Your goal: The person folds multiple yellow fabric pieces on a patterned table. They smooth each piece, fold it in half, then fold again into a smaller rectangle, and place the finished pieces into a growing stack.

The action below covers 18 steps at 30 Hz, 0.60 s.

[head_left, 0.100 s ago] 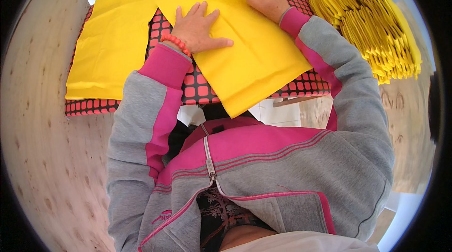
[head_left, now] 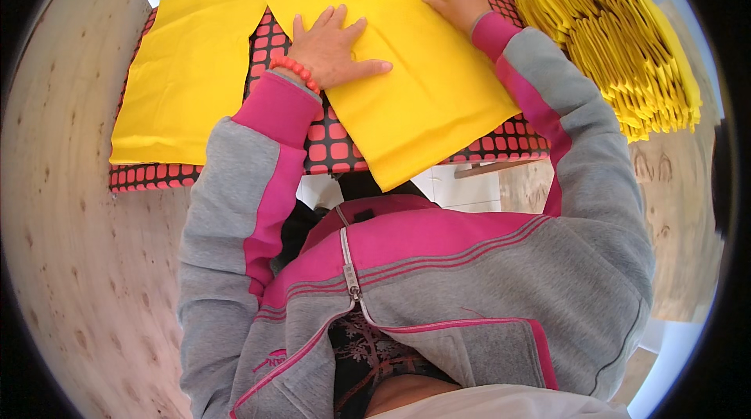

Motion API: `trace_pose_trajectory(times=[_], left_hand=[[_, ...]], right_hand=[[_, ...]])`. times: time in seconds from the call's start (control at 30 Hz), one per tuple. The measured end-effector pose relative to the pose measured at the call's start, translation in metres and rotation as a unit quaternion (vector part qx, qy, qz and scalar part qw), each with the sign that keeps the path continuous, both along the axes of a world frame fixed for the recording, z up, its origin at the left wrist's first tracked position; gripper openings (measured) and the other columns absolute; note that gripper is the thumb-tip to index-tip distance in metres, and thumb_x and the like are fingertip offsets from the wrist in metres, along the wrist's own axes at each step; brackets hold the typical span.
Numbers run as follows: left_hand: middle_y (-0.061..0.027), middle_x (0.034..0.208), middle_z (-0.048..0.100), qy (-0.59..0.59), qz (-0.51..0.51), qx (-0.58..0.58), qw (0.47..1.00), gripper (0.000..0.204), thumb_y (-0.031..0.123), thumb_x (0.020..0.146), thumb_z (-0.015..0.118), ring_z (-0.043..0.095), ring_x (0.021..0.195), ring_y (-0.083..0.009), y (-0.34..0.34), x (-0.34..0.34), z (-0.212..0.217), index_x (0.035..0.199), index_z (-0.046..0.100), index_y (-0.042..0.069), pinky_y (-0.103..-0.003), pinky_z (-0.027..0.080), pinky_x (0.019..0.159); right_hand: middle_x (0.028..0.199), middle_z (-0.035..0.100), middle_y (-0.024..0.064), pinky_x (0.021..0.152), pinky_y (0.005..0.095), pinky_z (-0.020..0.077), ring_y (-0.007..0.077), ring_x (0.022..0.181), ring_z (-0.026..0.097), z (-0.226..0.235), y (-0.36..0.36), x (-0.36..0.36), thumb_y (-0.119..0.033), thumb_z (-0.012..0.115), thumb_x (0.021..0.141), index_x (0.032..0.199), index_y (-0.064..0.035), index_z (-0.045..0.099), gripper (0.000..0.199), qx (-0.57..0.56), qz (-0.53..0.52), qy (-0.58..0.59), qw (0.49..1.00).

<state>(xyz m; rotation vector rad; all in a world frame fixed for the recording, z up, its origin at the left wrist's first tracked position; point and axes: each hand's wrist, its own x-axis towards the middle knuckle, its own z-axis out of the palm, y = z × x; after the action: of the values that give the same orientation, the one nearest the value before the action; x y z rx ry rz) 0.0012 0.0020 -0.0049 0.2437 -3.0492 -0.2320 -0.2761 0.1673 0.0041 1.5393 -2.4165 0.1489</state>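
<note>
Two bare hands at one yellow piece (head_left: 426, 82), set askew on the red-and-black table cover (head_left: 332, 145), nearest corner pointing toward the body. Juts a little past the front edge there, perhaps from being angled to suit both arms.

Left hand (head_left: 332, 51) palm down on the left part of the piece, fingers spread with gaps between, thumb stretched out to the right. Covers a wide patch, probably to pin the material against sliding.

Right hand (head_left: 460, 4) at the far right edge, fingers bent and bunched close together. Cannot tell whether pinching the edge or only pushing against it, most fingertips being out of sight. Seems placed there to control that edge, with the opposite palm as anchor.

To the left, a second yellow sheet (head_left: 184, 75), lying flat and squarer to the table cover, top right corner touching or just beside the handled piece; cannot tell which. Perhaps put there to free the middle.

Past the right sleeve (head_left: 559, 67), a thick stack of yellow pieces (head_left: 618, 51), layered edges showing, apparently near enough for reaching without crowding the hands. At the left cuff, a red beaded bracelet (head_left: 294, 70).
</note>
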Motion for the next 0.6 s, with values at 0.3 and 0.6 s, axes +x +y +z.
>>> trace_pose_trajectory(times=[0.3,0.6], left_hand=[[-0.0225,0.161,0.031,-0.007,0.000,-0.017,1.000,0.101,0.078,0.078,0.061,0.024,0.152,-0.0364,-0.002,0.000,0.003,0.154,0.042,0.013,-0.067,0.015,0.118],[-0.0212,0.159,0.035,0.024,-0.035,-0.030,0.999,0.101,0.080,0.077,0.060,0.027,0.151,-0.0339,-0.003,-0.002,-0.003,0.152,0.045,0.015,-0.066,0.018,0.117]], right_hand=[[0.075,0.066,-0.0010,0.054,0.0322,0.0523,0.0120,0.059,0.061,-0.002,0.015,-0.068,-0.042,0.063,0.100,0.103,-0.0023,0.069,0.040,-0.048,-0.097,-0.659,0.744],[0.097,0.071,0.0071,0.059,0.0371,0.0551,0.0220,0.075,0.070,0.003,0.006,-0.009,-0.029,0.060,0.099,0.109,-0.0074,0.066,0.024,-0.032,0.061,-0.023,0.997]])
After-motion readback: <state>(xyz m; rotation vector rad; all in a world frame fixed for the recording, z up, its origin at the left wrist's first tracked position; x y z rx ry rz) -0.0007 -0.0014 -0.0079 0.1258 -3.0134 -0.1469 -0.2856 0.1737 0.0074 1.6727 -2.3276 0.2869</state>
